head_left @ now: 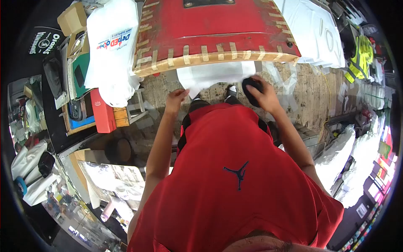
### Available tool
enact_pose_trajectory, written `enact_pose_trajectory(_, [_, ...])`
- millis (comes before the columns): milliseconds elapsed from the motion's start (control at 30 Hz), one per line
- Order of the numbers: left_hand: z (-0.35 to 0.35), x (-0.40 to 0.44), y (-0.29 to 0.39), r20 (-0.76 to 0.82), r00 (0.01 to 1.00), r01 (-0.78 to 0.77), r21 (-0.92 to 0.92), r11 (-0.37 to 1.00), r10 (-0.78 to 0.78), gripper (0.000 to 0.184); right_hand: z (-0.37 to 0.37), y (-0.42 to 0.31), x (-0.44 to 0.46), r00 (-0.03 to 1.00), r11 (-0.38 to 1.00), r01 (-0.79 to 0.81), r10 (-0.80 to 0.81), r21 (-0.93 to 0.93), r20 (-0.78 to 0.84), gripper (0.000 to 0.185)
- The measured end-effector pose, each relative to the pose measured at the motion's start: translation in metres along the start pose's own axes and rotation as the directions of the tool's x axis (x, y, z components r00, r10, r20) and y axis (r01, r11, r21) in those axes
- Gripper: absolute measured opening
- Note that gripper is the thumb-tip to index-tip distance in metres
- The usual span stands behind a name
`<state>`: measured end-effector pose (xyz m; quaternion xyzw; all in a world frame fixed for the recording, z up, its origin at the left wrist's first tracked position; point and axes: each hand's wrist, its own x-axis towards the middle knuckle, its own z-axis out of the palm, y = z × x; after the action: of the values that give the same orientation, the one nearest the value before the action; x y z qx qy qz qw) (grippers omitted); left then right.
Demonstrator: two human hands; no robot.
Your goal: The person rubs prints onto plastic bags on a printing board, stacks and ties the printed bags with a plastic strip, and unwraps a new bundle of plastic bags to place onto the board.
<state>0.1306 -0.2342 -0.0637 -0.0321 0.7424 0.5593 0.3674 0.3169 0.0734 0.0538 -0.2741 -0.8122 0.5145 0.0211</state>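
My left hand [176,100] pinches the near left corner of a white sheet [216,75], which looks like cloth. The sheet hangs out from under a red board [218,40] whose edges carry many strips of tan tape; its far part is hidden beneath the board. In my right hand [265,95] is a black rounded object [250,91], its kind unclear, held close to the sheet's right edge.
Stacked white printed bags or shirts [113,46] lie left of the board, more white pieces [312,33] to its right. A red box [102,110] stands at the left. Below is a worn wooden floor [308,98]. A yellow-green vest [361,56] hangs far right.
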Motion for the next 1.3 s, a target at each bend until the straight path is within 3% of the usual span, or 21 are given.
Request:
enact_pose_trajectory(33, [-0.003, 0.006, -0.004, -0.001, 1.0, 0.001, -0.008, 1.0, -0.001, 0.031, 0.012, -0.011, 0.014, 0.967, 0.953, 0.25, -0.253, -0.172, 0.004, 0.041])
enact_pose_trajectory(133, [-0.012, 0.013, -0.01, 0.048, 0.999, -0.01, 0.037, 0.999, 0.008, 0.029, 0.056, -0.031, 0.049, 0.831, 0.766, 0.542, -0.549, -0.345, 0.085, 0.043])
enact_pose_trajectory(267, [-0.012, 0.002, 0.003, 0.028, 1.0, -0.002, 0.017, 1.0, 0.002, 0.03, 0.098, -0.05, 0.1, 0.785, 0.65, 0.598, -0.592, -0.469, 0.181, 0.048])
enact_pose_trajectory(333, [-0.016, -0.002, 0.003, -0.041, 0.999, 0.016, -0.062, 0.998, -0.019, 0.031, 0.119, -0.057, 0.133, 0.886, 0.672, 0.444, -0.428, -0.592, 0.178, 0.047])
enact_pose_trajectory(367, [-0.02, 0.0, -0.001, -0.032, 0.998, 0.049, -0.101, 0.994, -0.053, 0.032, 0.133, -0.053, 0.155, 0.881, 0.664, 0.458, -0.43, -0.591, 0.2, 0.047])
enact_pose_trajectory(400, [-0.025, 0.001, -0.008, -0.02, 0.996, 0.084, -0.141, 0.986, -0.088, 0.034, 0.149, -0.043, 0.177, 0.663, 0.359, 0.461, -0.748, -0.811, 0.047, 0.045])
enact_pose_trajectory(433, [-0.03, 0.0, -0.017, -0.031, 0.995, 0.094, -0.162, 0.982, -0.1, 0.034, 0.162, -0.037, 0.188, 0.296, 0.069, 0.286, -0.955, -0.956, 0.02, 0.044])
enact_pose_trajectory(500, [-0.045, -0.003, -0.038, 0.048, 0.985, 0.17, -0.176, 0.969, -0.164, 0.034, 0.174, -0.045, 0.169, 0.377, 0.065, 0.295, -0.925, -0.953, 0.054, 0.041])
enact_pose_trajectory(533, [-0.051, -0.005, -0.045, 0.042, 0.985, 0.17, -0.193, 0.966, -0.165, 0.034, 0.175, -0.049, 0.163, 0.603, 0.287, 0.5, -0.792, -0.817, 0.091, 0.042])
enact_pose_trajectory(567, [-0.057, -0.013, -0.052, 0.008, 0.981, 0.189, -0.223, 0.956, -0.192, 0.033, 0.176, -0.053, 0.166, 0.764, 0.527, 0.588, -0.611, -0.614, 0.207, 0.042])
enact_pose_trajectory(600, [-0.06, -0.015, -0.064, -0.022, 0.974, 0.211, -0.256, 0.943, -0.224, 0.032, 0.182, -0.052, 0.173, 0.729, 0.387, 0.582, -0.638, -0.715, 0.248, 0.039])
enact_pose_trajectory(733, [-0.079, -0.006, -0.115, -0.057, 0.967, 0.223, -0.298, 0.928, -0.25, 0.032, 0.193, -0.065, 0.217, 0.866, 0.491, 0.487, -0.381, -0.723, 0.324, 0.037])
enact_pose_trajectory(833, [-0.067, -0.012, -0.137, -0.184, 0.919, 0.282, -0.314, 0.907, -0.349, 0.033, 0.189, -0.072, 0.239, 0.914, 0.54, 0.399, -0.172, -0.741, 0.367, 0.036])
enact_pose_trajectory(967, [-0.071, 0.007, -0.161, -0.095, 0.933, 0.307, -0.297, 0.904, -0.348, 0.034, 0.181, -0.069, 0.183, 0.707, 0.491, 0.691, -0.611, -0.53, 0.356, 0.029])
enact_pose_trajectory(1033, [-0.07, 0.016, -0.168, -0.118, 0.918, 0.328, -0.316, 0.89, -0.38, 0.033, 0.184, -0.064, 0.192, 0.742, 0.513, 0.658, -0.57, -0.551, 0.354, 0.03])
enact_pose_trajectory(1100, [-0.069, 0.024, -0.168, -0.082, 0.923, 0.326, -0.355, 0.876, -0.377, 0.033, 0.177, -0.109, 0.208, 0.904, 0.549, 0.414, -0.155, -0.726, 0.398, 0.034])
enact_pose_trajectory(1133, [-0.067, 0.028, -0.165, -0.059, 0.928, 0.315, -0.403, 0.859, -0.368, 0.032, 0.183, -0.066, 0.261, 0.923, 0.377, 0.173, 0.259, -0.91, 0.283, 0.035])
enact_pose_trajectory(1167, [-0.068, 0.035, -0.163, -0.058, 0.927, 0.315, -0.413, 0.855, -0.37, 0.032, 0.183, -0.068, 0.263, 0.923, 0.369, 0.179, 0.259, -0.912, 0.286, 0.035])
enact_pose_trajectory(1233, [-0.07, 0.035, -0.163, -0.039, 0.933, 0.325, -0.342, 0.882, -0.358, 0.031, 0.179, -0.087, 0.252, 0.919, 0.561, 0.365, -0.089, -0.743, 0.384, 0.03])
enact_pose_trajectory(1267, [-0.071, 0.038, -0.168, -0.038, 0.935, 0.317, -0.355, 0.88, -0.352, 0.031, 0.177, -0.105, 0.223, 0.927, 0.588, 0.364, -0.156, -0.722, 0.341, 0.024])
enact_pose_trajectory(1300, [-0.077, 0.045, -0.172, -0.03, 0.934, 0.327, -0.325, 0.888, -0.355, 0.029, 0.176, -0.083, 0.205, 0.855, 0.585, 0.517, -0.316, -0.624, 0.412, 0.022])
